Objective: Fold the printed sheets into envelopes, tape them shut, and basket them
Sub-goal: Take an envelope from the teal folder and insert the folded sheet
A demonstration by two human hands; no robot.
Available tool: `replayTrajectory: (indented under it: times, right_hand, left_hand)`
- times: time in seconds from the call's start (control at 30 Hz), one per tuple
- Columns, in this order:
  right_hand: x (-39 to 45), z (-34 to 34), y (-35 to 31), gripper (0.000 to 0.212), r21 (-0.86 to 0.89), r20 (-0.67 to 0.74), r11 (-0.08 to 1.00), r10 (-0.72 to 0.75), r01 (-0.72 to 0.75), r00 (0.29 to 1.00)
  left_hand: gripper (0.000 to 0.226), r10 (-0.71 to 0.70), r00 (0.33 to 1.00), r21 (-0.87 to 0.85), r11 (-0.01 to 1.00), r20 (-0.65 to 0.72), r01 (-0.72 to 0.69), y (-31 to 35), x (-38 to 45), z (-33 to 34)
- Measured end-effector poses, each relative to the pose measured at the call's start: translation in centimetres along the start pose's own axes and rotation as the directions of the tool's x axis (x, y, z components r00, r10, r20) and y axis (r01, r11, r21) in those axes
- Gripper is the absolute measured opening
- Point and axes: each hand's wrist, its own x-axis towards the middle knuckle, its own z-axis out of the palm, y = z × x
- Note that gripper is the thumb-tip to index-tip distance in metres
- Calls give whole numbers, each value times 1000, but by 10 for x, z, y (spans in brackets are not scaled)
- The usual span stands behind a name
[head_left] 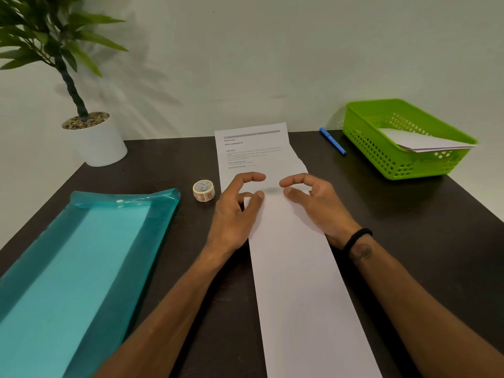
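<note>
A printed sheet lies lengthwise on the dark table, its text at the far end. Its near part is a blank white flap folded up over it, and the flap's top edge lies between my hands. My left hand rests its thumb on the flap's left corner, its fingers arched above the paper. My right hand mirrors it, thumb on the flap's right side. A roll of patterned tape stands just left of the sheet. The green basket at the far right holds folded white paper.
A teal plastic folder covers the table's left side. A white pot with a green plant stands at the far left corner. A blue pen lies between the sheet and the basket. A pale wall rises behind the table.
</note>
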Motion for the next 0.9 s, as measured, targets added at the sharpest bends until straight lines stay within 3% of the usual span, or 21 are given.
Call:
replayTrajectory:
  times: [0.17,0.27,0.33,0.43,0.6,0.73,0.9]
  right_hand:
    - [-3,-1,-6,34,117,-16,990,77,-74,997]
    - [-4,-1,-10,31,195,-41,975,118,-108,992]
    - [-5,-2,-9,23,228,0,965,135,-132,991]
    - [-9,-8,-12,36,214,167,959,150,-184,974]
    - [-20,-21,-11,46,14,435,984,154,-177,887]
    - [-23,-32,-24,45,-81,555,970,234,-229,798]
    - [-23,-57,-87,36,-323,485,946,199,-36,852]
  left_hand:
    - [27,43,999,-13,999,-14,-43,-3,0,0]
    - [29,44,997,-20,999,-71,-45,-5,0,-2]
    - [29,10,991,-45,999,-132,-16,-9,2,-4]
    - [26,1,964,-87,996,-265,-25,-12,3,-8]
    - [25,43,860,-68,994,-508,-90,-11,2,-16]
    - [22,-30,848,-120,992,-529,-40,-5,1,-22]
    - [31,-78,799,-200,978,-597,-54,-1,-7,-24]
